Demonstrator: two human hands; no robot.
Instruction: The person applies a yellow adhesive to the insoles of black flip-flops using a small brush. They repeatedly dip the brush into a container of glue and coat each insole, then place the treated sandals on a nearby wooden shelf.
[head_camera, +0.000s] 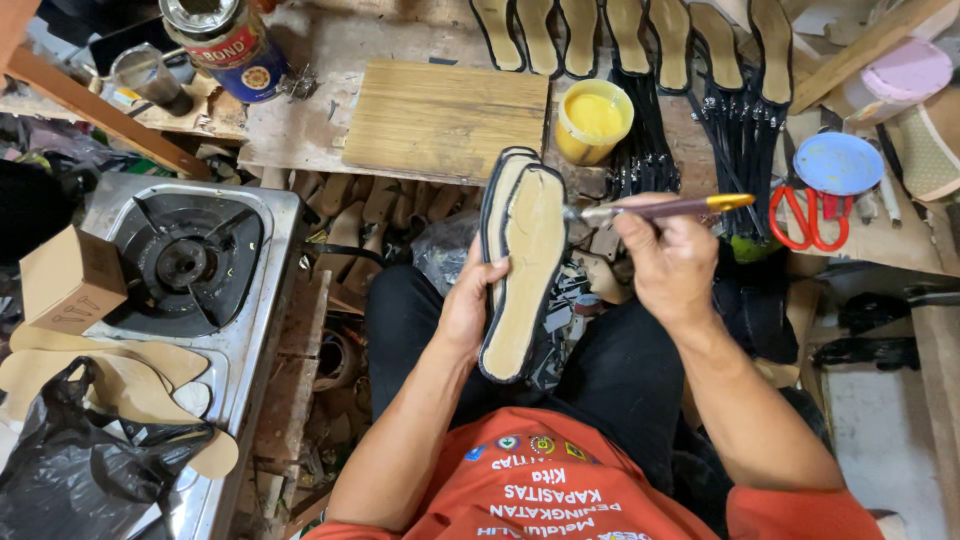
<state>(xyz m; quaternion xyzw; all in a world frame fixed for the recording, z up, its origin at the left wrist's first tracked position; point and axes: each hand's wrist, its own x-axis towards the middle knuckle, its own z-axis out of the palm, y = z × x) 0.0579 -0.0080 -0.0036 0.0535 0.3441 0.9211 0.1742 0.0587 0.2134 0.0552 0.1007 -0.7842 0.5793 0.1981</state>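
Head view: left hand (468, 305) grips 2 stacked shoe insoles (520, 265) above the lap; right hand (672, 262) pinches a brush (660, 209), bristles at the top edge. Gluing seems underway; next likely needs an even stroke, reloading from the yellow glue cup (594, 120).

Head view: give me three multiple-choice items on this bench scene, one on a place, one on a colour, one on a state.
1. Where is the glue tub?
A. on the stove
B. on the bench right of the wooden board
C. in the person's lap

2. What colour are the scissors' handles?
A. red
B. green
C. white

3. What is the right hand doing?
A. resting empty
B. holding the scissors
C. holding a brush to the insole

Answers: 1 B, the yellow tub stands beside the board. 2 A, the loops are red. 3 C, the bristles meet the insole held by the left hand.
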